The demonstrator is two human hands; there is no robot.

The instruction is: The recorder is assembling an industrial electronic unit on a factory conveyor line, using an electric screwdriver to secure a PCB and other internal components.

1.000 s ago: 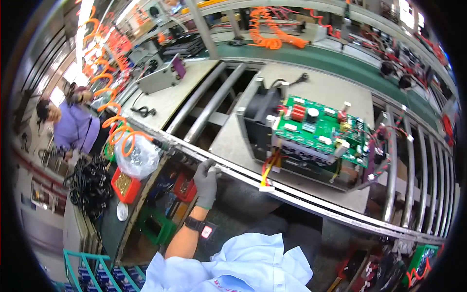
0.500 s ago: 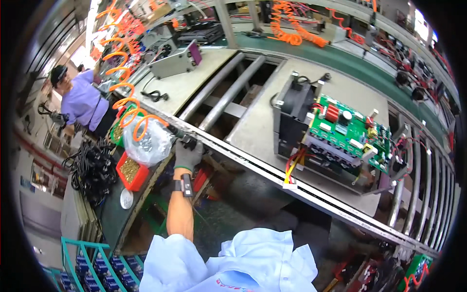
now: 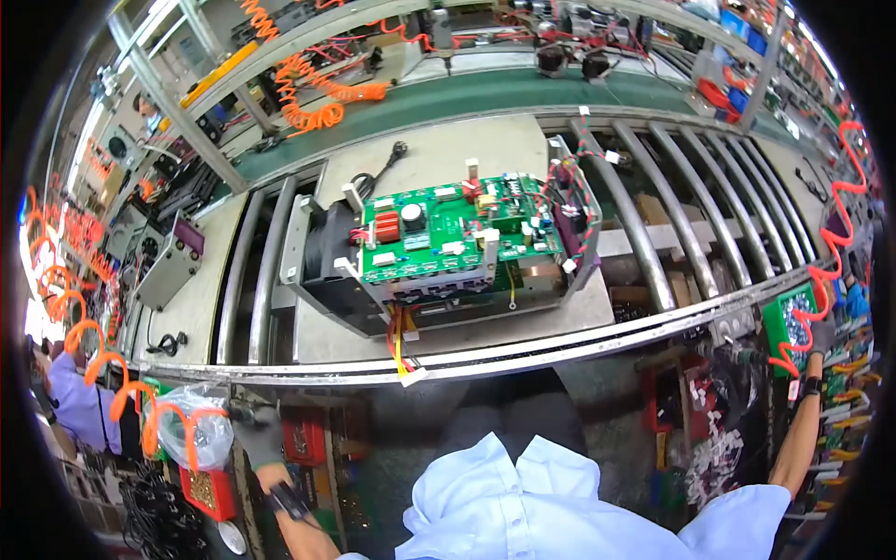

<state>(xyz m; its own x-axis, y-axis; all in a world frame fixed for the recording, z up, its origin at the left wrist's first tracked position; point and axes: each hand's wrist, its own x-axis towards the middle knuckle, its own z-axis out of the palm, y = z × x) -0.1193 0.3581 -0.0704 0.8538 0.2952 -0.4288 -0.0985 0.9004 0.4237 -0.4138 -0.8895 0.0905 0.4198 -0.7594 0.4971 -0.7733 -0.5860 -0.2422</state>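
My left hand [image 3: 261,441], in a grey glove, is closed around a dark tool [image 3: 241,412] at the end of an orange coiled hose [image 3: 114,359]. It is beside a clear plastic bag [image 3: 198,429], at the lower left of the bench. Far to the right, my right hand [image 3: 823,336], also gloved, is at the edge of a green bin [image 3: 777,334] of small metal parts. A red coiled cord [image 3: 825,280] passes in front of it and its fingers cannot be made out. Ahead of me stands an open device with a green circuit board [image 3: 439,245].
The device rests on a pale board [image 3: 350,343] over a roller conveyor [image 3: 644,215]. Wires [image 3: 401,350] hang from its near side. A red bin [image 3: 207,493] of brass-coloured parts and black cables [image 3: 161,509] lie lower left. A person in purple [image 3: 82,401] is at the left.
My view has swung to the right, so the device now sits in the middle. My right arm has come into view, stretched to the green bin. My left hand still holds the dark tool.
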